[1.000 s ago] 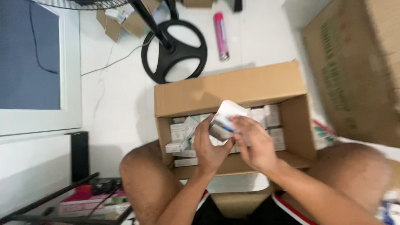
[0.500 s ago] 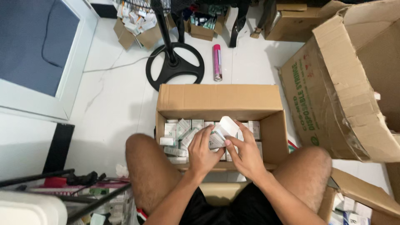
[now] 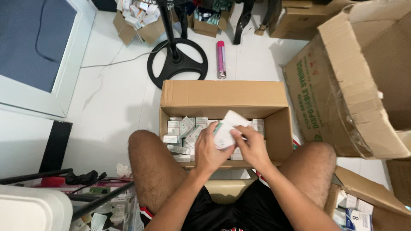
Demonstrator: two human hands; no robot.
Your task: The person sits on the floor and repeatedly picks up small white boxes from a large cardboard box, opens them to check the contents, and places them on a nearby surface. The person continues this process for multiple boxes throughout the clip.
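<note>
White packet (image 3: 226, 130) gripped by both hands, left hand (image 3: 209, 149) and right hand (image 3: 253, 147) closed on it, over open carton (image 3: 222, 98) of small boxes (image 3: 182, 130).

Colours noted, seated work over open carton

Brown corrugated cardboard carton (image 3: 222, 97) holds small white-and-green paper boxes (image 3: 182, 128); white flat packet with green edge (image 3: 227, 128) above them. Pink cylindrical spray can (image 3: 221, 58) and black round fan base (image 3: 177, 63) on white tiled floor (image 3: 111, 102). Black shorts (image 3: 252, 209).

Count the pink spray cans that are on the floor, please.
1. The pink spray can lies on the white floor, beyond the open cardboard box, beside the black round stand base. Others may be hidden.
</note>
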